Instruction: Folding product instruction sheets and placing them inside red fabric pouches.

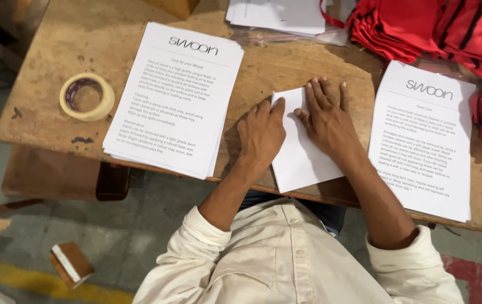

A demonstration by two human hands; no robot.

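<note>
A worn wooden table [286, 70] stands over a grey concrete floor [156, 225]. At its middle, the left hand [260, 132] and right hand [325, 115] press a folded white sheet [300, 160] flat, fingers spread and grasping nothing. Printed paper stacks [176, 95] lie on either side, a tape roll [87, 97] far left, red cloth [455, 31] top right.

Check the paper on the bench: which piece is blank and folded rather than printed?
The white sheet under both hands, hanging over the near table edge. It is folded and shows no print; the stacks at left and right lie flat with printed text.
</note>
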